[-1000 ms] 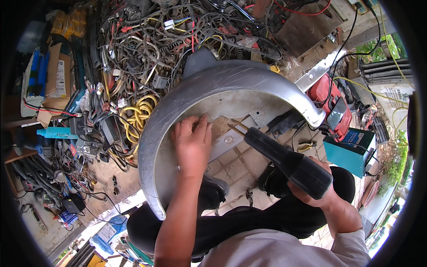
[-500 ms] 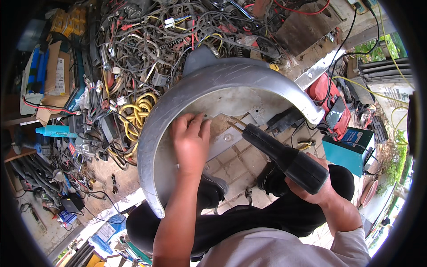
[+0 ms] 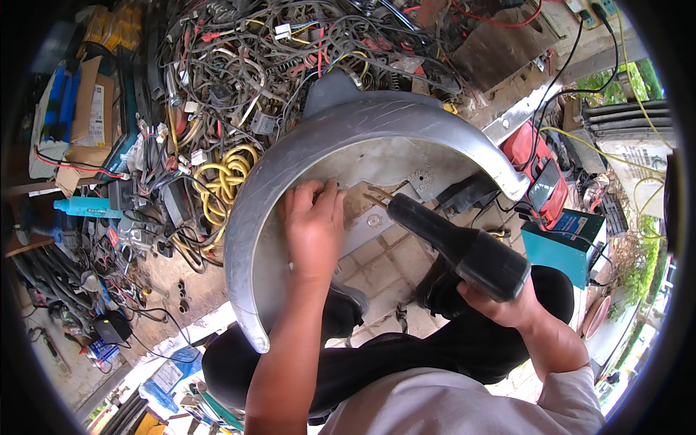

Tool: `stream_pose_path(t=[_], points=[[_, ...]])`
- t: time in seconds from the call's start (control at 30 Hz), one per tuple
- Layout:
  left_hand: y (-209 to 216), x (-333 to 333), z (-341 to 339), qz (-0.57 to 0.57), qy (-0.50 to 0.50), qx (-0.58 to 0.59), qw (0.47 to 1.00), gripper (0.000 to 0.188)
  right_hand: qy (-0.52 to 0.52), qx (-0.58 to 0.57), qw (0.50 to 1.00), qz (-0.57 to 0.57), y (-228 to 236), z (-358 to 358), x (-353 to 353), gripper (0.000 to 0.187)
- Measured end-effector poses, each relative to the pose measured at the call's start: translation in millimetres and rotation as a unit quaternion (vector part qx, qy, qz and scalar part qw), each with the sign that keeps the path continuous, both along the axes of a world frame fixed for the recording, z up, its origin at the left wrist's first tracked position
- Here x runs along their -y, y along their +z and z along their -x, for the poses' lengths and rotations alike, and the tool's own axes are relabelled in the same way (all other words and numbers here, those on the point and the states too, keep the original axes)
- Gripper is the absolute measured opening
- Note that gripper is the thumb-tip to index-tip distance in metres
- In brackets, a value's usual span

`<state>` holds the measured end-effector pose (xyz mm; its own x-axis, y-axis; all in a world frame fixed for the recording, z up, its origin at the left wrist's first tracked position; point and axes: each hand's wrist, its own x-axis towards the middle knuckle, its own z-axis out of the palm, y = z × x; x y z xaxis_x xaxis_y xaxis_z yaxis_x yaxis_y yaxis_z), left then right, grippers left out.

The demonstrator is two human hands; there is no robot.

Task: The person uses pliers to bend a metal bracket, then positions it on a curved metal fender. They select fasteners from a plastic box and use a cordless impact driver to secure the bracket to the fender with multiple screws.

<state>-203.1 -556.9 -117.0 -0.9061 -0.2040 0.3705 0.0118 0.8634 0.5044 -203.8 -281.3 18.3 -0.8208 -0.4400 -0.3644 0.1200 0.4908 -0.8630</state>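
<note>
Your left hand (image 3: 313, 230) lies palm down, fingers stretched forward and a little spread, with the forearm rising straight from the lower edge. Your right hand (image 3: 507, 308) is closed in a grip, wrist bent, with a light sleeve on the arm.

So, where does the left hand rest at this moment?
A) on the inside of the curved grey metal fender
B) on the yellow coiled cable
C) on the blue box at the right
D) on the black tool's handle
A: the left hand lies flat against the inner face of the curved grey metal fender, while the right hand holds the black tool.
</note>
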Motion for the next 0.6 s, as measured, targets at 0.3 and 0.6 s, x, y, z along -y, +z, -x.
stream_pose_path(t=[0.3,0.6], points=[[-1.7,1.6,-0.4,-0.002,0.003,-0.023,1.0,0.023,-0.057,0.065,0.993,0.074,28.0,2.4,30.5,0.048],[-4.5,-1.2,-1.1,0.015,0.02,-0.045,0.999,0.021,-0.114,0.035,0.99,0.073,24.7,-4.9,53.3,0.053]])
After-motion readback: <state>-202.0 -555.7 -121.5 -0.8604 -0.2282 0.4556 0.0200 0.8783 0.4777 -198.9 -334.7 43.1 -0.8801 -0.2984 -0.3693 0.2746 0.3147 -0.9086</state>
